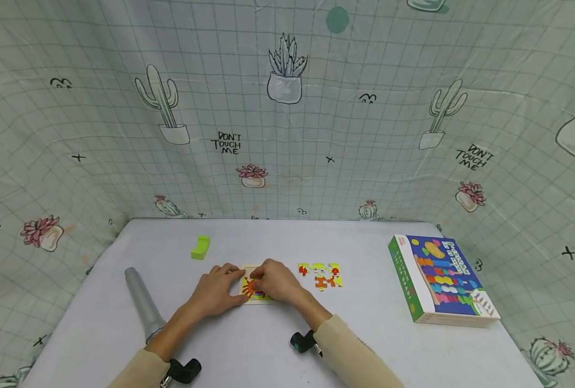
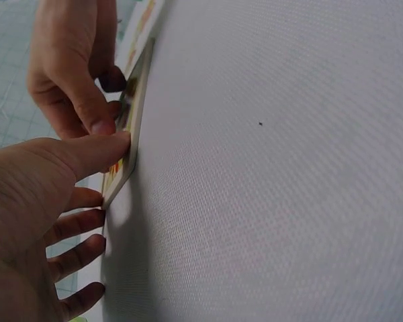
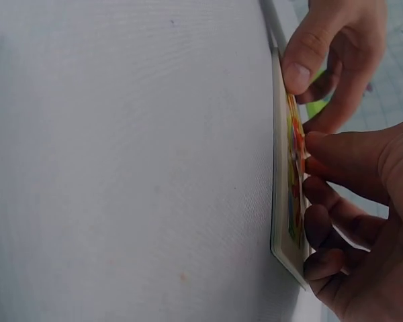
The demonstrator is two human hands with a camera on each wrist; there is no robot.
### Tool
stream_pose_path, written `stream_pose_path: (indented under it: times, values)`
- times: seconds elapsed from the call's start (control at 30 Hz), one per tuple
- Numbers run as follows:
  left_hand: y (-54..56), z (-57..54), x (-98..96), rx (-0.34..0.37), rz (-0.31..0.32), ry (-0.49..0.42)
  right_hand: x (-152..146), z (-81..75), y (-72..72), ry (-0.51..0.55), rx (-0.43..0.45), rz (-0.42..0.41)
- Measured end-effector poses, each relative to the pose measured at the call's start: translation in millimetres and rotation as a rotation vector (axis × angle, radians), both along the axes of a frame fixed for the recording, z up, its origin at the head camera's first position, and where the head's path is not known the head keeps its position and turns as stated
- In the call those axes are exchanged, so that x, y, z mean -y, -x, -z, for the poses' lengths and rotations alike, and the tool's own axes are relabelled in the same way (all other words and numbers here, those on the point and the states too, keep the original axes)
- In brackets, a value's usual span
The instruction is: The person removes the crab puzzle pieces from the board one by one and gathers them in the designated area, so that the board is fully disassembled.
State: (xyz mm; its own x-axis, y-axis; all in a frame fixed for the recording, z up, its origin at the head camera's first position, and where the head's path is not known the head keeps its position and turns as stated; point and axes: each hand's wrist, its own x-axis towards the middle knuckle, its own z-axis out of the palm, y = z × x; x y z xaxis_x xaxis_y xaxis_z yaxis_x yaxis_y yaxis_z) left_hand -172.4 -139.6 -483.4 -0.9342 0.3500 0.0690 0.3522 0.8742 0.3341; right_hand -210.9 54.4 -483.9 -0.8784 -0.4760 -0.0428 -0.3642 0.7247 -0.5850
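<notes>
From my end, the left hand (image 1: 214,291) was spread, its thumb and fingers touching the left side of the puzzle board (image 1: 260,302) on the table (image 1: 374,293). The right hand (image 1: 278,281) bent over it; I couldn't tell whether it pinched anything. Loose pieces (image 1: 321,282) lay to the right.

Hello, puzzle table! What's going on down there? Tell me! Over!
Left hand touching the jigsaw board at its left edge. Right hand, fingertips at its picture. Loose jigsaw pieces off to the right. Nothing seems in the way.
</notes>
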Motion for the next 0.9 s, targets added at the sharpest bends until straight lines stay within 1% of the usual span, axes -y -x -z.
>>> stream_pose_path:
  times: [0.2,0.37,0.63,0.9]
  values:
    - [-1.7,-0.7,0.3,-0.003,-0.003,0.003,3.4,-0.9,-1.6,-0.006,-0.016,-0.001]
    - [-2.6,-0.1,0.1,0.001,-0.005,-0.003,3.4,-0.5,-2.0,0.030,0.006,0.010]
    - [-1.6,-0.4,-0.9,-0.014,-0.008,-0.018,2.4,1.7,0.4,0.070,-0.004,0.010]
    - [-0.9,-3.5,-1.2,0.015,-0.017,-0.029,2.1,2.6,1.8,0.115,0.004,0.007]
